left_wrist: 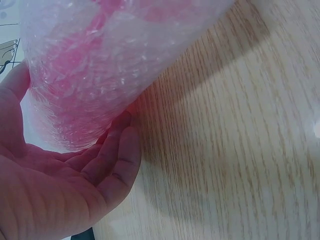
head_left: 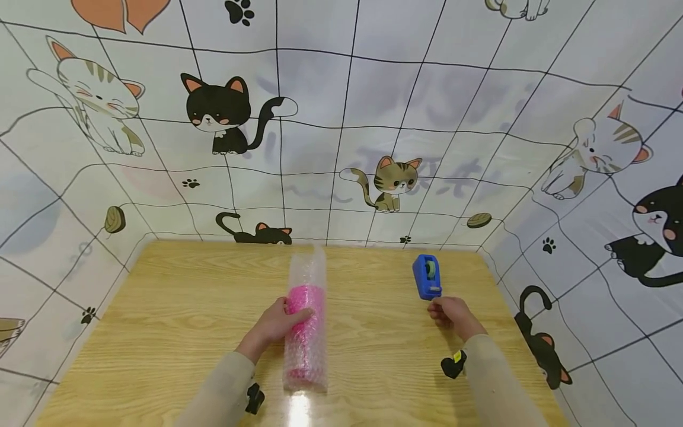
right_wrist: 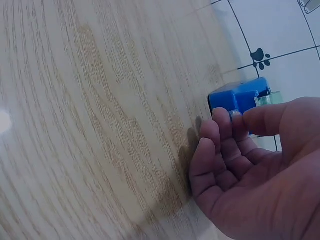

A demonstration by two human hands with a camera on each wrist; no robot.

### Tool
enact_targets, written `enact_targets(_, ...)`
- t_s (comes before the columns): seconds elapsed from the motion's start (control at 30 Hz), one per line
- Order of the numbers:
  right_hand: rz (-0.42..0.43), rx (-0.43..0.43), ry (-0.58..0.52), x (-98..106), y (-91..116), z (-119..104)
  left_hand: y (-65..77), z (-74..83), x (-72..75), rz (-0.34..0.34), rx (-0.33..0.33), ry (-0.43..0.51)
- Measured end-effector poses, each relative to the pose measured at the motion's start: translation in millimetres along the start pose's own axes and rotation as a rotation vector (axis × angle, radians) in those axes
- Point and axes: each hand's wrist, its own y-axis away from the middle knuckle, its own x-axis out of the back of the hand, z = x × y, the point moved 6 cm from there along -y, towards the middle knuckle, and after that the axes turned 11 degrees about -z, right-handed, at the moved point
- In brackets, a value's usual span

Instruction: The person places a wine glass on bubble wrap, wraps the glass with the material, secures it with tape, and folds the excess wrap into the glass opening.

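Observation:
A pink roll-shaped object wrapped in clear bubble wrap (head_left: 306,350) lies lengthwise on the table. My left hand (head_left: 283,323) grips it from its left side, thumb across the top; in the left wrist view the fingers (left_wrist: 122,155) curl under the bubble-wrapped roll (left_wrist: 85,90). To the right stands a blue tape dispenser (head_left: 427,277) holding a roll of greenish clear tape (head_left: 431,270). At its near end, my right hand (head_left: 450,313) pinches the tape end between thumb and forefinger. The right wrist view shows these fingertips close against the blue dispenser (right_wrist: 240,97).
The wooden table (head_left: 213,279) reaches back to a wall covering (head_left: 320,148) with printed cats and grid lines. More of this covering rises at the left and right sides. A dark wrist device (head_left: 453,365) sits at the right cuff, another (head_left: 255,398) at the left.

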Motion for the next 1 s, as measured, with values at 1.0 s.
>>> enact_targets(1.0,-0.095,0.251,0.206,-35,14,-42,-1.6,0.8,-0.8,0.008,-0.032,-0.009)
